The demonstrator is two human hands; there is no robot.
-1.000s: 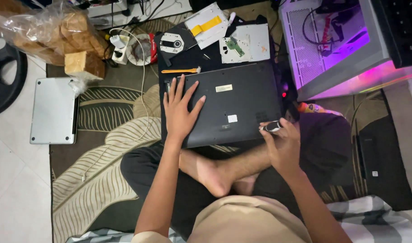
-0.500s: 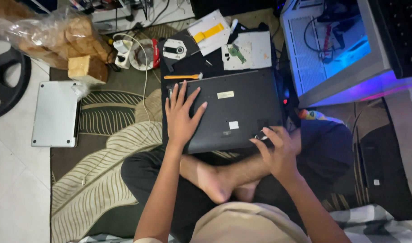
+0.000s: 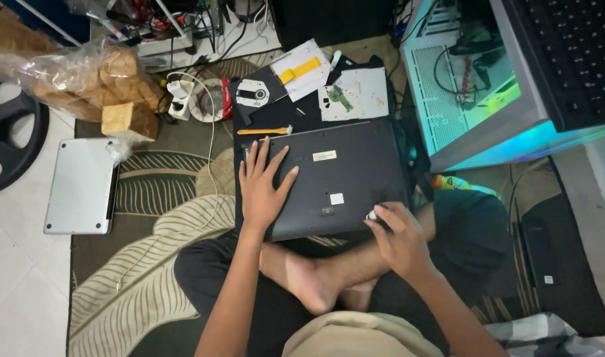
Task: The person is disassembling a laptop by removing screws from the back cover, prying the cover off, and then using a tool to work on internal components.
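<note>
The fingers (image 3: 266,158) of the left hand (image 3: 261,192) lie spread wide and flat on the upturned dark laptop (image 3: 335,175), which rests across the person's crossed legs and the patterned rug (image 3: 163,198). The right hand (image 3: 398,241) pinches a small silvery tool (image 3: 372,214) at the laptop's near right corner.

The laptop overhangs the lap, so a hard push there could tip it or let the tool slip and scratch the case.

Two small pale rectangular labels (image 3: 325,155) sit on the laptop's underside. Behind it lie a white card with a yellow strip (image 3: 301,69) and a clear bag of tan blocks (image 3: 111,82).
</note>
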